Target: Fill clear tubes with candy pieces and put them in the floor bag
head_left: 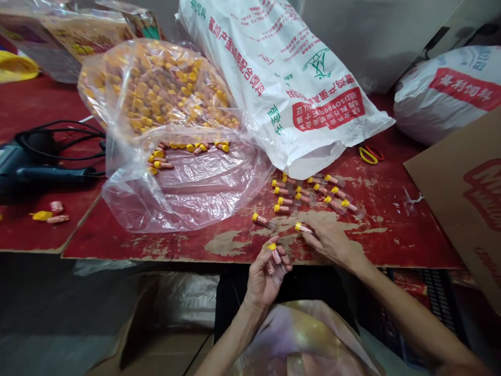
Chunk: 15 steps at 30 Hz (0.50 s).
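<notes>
My left hand [263,284] is closed around a small clear tube [276,256] with a yellow cap and pink-and-white pellets in it. Lower in the same palm, more pellets show, perhaps in a second tube. To its right, the fingers of my right hand [332,243] grip another yellow-capped tube [303,228] at the table's front edge. One loose tube [261,220] lies just beyond my hands. Farther back, several similar tubes [285,201] are spread on the worn red tabletop [188,245].
A large clear plastic bag [183,203] full of yellow-capped tubes spreads over the table. A white printed sack [282,94] leans beside it. Scissors [370,154], a cardboard box [465,193] and another white sack [446,94] are at right. A corded dark tool [47,169] lies left.
</notes>
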{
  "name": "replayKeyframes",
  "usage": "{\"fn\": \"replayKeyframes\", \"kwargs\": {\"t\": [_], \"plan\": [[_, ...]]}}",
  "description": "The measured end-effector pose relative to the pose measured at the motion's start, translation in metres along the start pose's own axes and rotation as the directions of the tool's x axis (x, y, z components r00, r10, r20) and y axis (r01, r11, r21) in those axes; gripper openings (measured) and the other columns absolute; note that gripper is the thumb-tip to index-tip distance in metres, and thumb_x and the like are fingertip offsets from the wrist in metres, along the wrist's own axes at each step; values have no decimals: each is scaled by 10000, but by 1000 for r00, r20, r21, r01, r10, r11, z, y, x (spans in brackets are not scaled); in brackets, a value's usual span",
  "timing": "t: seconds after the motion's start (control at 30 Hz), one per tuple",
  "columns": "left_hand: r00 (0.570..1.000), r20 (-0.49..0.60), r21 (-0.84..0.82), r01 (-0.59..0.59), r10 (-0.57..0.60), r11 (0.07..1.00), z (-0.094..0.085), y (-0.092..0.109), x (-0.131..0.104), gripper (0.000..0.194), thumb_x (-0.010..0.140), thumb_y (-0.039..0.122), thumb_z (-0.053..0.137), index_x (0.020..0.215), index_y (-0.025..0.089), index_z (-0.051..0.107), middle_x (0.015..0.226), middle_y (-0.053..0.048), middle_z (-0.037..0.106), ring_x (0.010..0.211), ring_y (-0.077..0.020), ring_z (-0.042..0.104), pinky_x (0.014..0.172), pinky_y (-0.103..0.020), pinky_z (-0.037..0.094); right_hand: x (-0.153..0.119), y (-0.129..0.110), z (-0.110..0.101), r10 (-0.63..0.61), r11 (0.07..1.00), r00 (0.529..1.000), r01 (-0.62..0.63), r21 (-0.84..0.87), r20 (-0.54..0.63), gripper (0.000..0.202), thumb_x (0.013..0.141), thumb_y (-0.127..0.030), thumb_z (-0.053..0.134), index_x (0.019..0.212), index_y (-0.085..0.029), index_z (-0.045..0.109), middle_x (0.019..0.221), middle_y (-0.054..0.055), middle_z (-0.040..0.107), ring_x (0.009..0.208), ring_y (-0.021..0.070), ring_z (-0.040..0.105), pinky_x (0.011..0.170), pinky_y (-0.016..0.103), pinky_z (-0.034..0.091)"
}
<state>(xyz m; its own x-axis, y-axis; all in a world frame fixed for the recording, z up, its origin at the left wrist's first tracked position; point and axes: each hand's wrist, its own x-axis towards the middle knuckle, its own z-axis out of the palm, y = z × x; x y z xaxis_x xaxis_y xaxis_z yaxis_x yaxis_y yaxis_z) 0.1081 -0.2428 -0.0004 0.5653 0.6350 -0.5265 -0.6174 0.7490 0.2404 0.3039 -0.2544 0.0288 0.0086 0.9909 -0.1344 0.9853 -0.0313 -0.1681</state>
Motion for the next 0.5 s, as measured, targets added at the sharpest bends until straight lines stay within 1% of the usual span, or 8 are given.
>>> {"fn": "replayKeyframes", "kwargs": {"t": [0.03, 0.1, 0.13, 0.2, 0.27, 0.33, 0.43, 0.5], "plan": [[1000, 9, 20, -6, 6, 1000, 1, 0, 1, 433, 692, 185, 690, 1112, 157, 589, 754, -23, 616, 634, -145, 584, 582, -270, 486, -3, 7, -9, 58, 998, 995, -55, -40, 87, 265, 941, -337, 406, 964, -189, 624, 841, 62, 668, 757, 179, 602, 636, 260, 340], [1000, 25, 58, -4, 3, 998, 2, -1, 2, 448, 669, 127, 705, 1103, 160, 599, 706, -6, 617, 611, -133, 582, 574, -252, 485, -3, 18, -24, 181, 973, 960, -144, -180, 214, 308, 936, -372, 397, 863, -186, 632, 797, 74, 678, 710, 186, 620, 580, 258, 289], [1000, 26, 69, 7, -8, 998, 3, -1, 2, 431, 660, 109, 708, 1078, 156, 612, 691, -4, 623, 605, -132, 589, 576, -248, 489, -2, 21, -28, 225, 956, 942, -164, -242, 250, 314, 933, -368, 397, 841, -178, 629, 796, 86, 682, 707, 192, 629, 563, 259, 265], [999, 6, 70, 42, -43, 997, 4, -2, 3, 343, 662, 111, 710, 998, 136, 645, 699, -23, 656, 619, -146, 620, 600, -258, 509, 3, 23, -28, 249, 940, 927, -162, -299, 282, 297, 934, -342, 397, 857, -166, 623, 807, 103, 688, 724, 202, 643, 547, 263, 234], [997, -24, 42, 72, -72, 996, 4, -1, 4, 259, 678, 139, 702, 933, 108, 672, 762, -69, 697, 688, -184, 663, 673, -297, 537, 6, 23, -20, 235, 944, 935, -153, -293, 266, 286, 944, -329, 388, 890, -161, 613, 822, 109, 691, 742, 204, 650, 538, 269, 217], [997, -25, -2, 77, -77, 997, 4, 0, 7, 237, 693, 166, 678, 914, 81, 691, 860, -125, 719, 819, -241, 686, 794, -356, 539, 6, 25, -10, 220, 950, 948, -154, -272, 229, 293, 953, -332, 375, 893, -159, 605, 814, 109, 692, 729, 199, 649, 533, 273, 212], [998, 23, -77, 57, -56, 995, 4, 0, 11, 240, 708, 170, 625, 912, 77, 710, 1016, -167, 708, 1042, -305, 637, 961, -443, 471, -1, 34, 4, 183, 963, 972, -146, -228, 149, 310, 956, -344, 375, 860, -155, 601, 774, 101, 687, 669, 187, 632, 529, 271, 232], [998, 48, -116, 44, -38, 992, 3, -1, 13, 248, 723, 165, 591, 924, 94, 717, 1127, -163, 678, 1157, -318, 574, 1024, -480, 416, -9, 35, 11, 141, 978, 989, -133, -159, 39, 340, 963, -354, 365, 818, -153, 599, 742, 89, 675, 647, 180, 618, 540, 265, 278]]}}
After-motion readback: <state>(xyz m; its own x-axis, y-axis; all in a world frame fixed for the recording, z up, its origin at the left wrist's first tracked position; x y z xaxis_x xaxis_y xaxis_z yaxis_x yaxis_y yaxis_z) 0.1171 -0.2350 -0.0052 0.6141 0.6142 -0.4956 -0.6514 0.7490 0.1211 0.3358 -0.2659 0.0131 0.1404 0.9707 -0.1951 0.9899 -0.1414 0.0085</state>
